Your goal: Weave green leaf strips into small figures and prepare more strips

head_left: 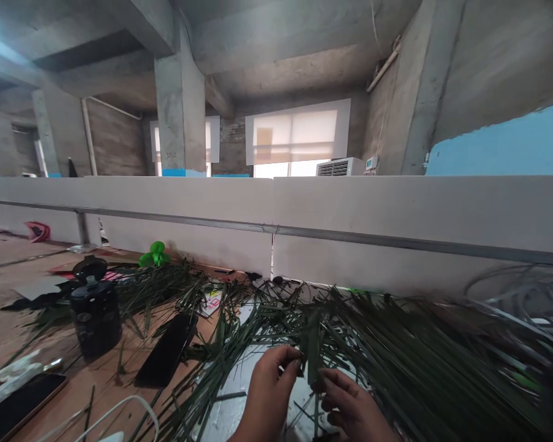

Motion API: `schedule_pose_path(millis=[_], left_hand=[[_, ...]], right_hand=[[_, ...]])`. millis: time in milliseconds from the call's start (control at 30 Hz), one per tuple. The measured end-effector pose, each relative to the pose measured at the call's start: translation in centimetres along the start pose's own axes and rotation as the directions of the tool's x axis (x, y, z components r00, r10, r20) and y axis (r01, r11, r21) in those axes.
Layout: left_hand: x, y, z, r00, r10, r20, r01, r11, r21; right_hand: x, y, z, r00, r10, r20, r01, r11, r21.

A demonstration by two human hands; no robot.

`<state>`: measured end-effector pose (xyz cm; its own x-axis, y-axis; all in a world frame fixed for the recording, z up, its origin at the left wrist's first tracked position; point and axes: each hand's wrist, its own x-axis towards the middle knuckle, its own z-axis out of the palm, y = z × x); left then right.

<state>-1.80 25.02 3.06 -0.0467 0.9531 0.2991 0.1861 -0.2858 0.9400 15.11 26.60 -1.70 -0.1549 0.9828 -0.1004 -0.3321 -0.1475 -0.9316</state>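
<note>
The palm strip [312, 353] stands nearly upright between the two hands, its long axis running roughly up and down, low and central in the view. The left hand [270, 393] is closed in a pinch, its fingertips [295, 363] on the strip's left edge. The right hand [354, 408] lies curled at the strip's lower part, and it cannot be determined whether its grip is closed on the strip. A white sheet [225, 405] lies beneath the hands. Palm fronds [419, 356] are heaped to the right and ahead, spreading across the table [4, 325]. Left of the hands are a black canister [95, 319], contents not visible, and two phones [166, 350]. A green plastic piece [154, 255] sits against the white partition [212, 239].
</note>
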Motion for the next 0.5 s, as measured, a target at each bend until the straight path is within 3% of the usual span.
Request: schedule_pose_path(millis=[267,500], left_hand=[[0.2,-1.7,-0.6,1.000,-0.015,0.020,0.014,0.999,0.039],[0.3,-2.4,0.1,0.985,-0.078,0.151,0.104,0.980,-0.170]], right_hand=[[-0.2,-2.8,-0.3,0.997,-0.076,-0.029,0.076,0.997,-0.028],[-0.5,-3.7,-0.2,0.987,-0.150,-0.055,0.146,0.987,-0.073]])
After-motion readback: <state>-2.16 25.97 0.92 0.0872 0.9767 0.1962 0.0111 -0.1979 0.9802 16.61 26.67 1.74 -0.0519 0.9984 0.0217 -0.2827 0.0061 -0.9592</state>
